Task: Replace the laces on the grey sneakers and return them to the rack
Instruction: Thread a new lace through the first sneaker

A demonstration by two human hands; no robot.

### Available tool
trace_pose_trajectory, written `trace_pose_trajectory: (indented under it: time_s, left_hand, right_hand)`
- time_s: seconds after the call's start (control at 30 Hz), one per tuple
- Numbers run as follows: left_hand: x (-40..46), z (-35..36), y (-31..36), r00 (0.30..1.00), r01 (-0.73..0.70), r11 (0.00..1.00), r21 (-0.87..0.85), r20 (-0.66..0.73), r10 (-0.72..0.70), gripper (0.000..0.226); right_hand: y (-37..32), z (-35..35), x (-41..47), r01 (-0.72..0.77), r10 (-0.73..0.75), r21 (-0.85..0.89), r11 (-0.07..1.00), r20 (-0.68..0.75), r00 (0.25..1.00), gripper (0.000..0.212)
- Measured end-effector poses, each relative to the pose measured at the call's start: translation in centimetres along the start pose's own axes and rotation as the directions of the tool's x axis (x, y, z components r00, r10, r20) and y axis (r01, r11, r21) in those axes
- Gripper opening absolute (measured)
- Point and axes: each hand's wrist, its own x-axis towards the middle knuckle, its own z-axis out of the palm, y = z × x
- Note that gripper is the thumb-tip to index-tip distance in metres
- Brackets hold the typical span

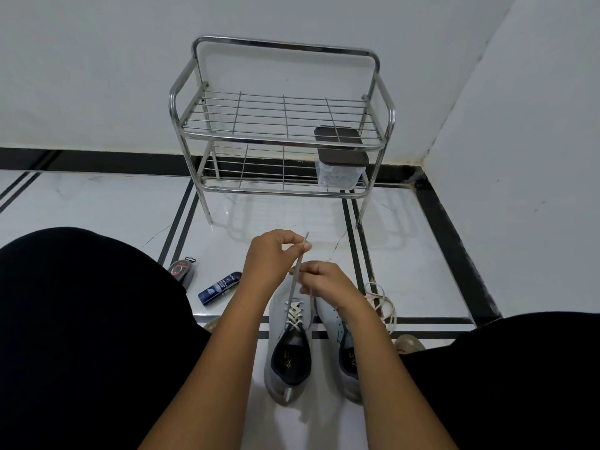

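Two grey sneakers (289, 349) sit side by side on the near floor. The left hand (269, 254) and right hand (319, 280) both pinch a grey lace (298, 271) above them. On the far steel rack's (279, 138) lower shelf stands a lidded clear container (339, 175), contents unclear.

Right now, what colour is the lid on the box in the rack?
Dark brown, on the lid of the clear box; the head view shows it.
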Motion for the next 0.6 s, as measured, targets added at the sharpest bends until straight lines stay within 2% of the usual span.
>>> trace_pose_trajectory:
  time_s: [0.07,0.13,0.17,0.2,0.27,0.33,0.4,0.5,0.57,0.6]
  left_hand:
    - [-0.2,0.5,-0.5,0.999,-0.007,0.998,-0.065,0.031,0.009,0.006]
    - [-0.3,1.0,-1.2,0.999,-0.003,0.992,-0.128,-0.037,-0.002,0.014]
    - [-0.2,1.3,-1.8,0.995,0.060,0.981,-0.187,-0.063,-0.073,0.025]
    - [-0.1,1.7,-2.5,0.979,0.185,0.941,-0.285,-0.035,-0.203,0.039]
    - [-0.7,2.6,-4.6,0.873,0.486,0.775,-0.405,0.182,-0.452,0.065]
    - [-2.4,3.8,-6.6,0.768,0.629,0.692,-0.355,0.422,-0.481,0.081]
    - [-3.3,4.5,-8.0,0.732,0.651,0.686,-0.324,0.506,-0.456,0.092]
    - [-2.5,4.6,-8.8,0.779,0.626,0.683,-0.377,0.348,-0.521,0.090]
    - [-1.7,4.5,-9.3,0.779,0.625,0.653,-0.428,0.290,-0.556,0.085]
    - [-1.5,4.7,-9.6,0.770,0.637,0.645,-0.422,0.318,-0.553,0.085]
  right_hand:
    - [0.3,0.3,0.1,0.010,-0.010,0.004,1.000,0.018,1.000,0.013]
    - [1.0,0.2,0.3,-0.012,0.016,0.080,0.997,-0.057,0.998,0.016]
    - [1.3,0.1,0.3,-0.035,0.048,0.145,0.989,-0.087,0.995,0.018]
    - [1.7,-0.2,0.4,-0.059,0.080,0.211,0.976,-0.094,0.992,0.021]
    - [2.1,-0.5,0.5,-0.093,0.120,0.315,0.945,-0.066,0.991,0.027]
    - [2.3,-0.8,0.6,-0.105,0.120,0.331,0.938,-0.024,0.992,0.027]
    - [2.4,-1.4,0.7,-0.107,0.098,0.244,0.964,0.048,0.994,0.023]
    - [2.5,-2.5,0.8,-0.109,0.117,-0.075,0.991,0.111,0.987,0.014]
    - [3.0,-2.3,1.3,-0.075,0.081,-0.311,0.947,0.005,0.997,0.012]
    - [3.4,-1.9,1.6,-0.058,0.035,-0.375,0.925,-0.067,0.997,0.009]
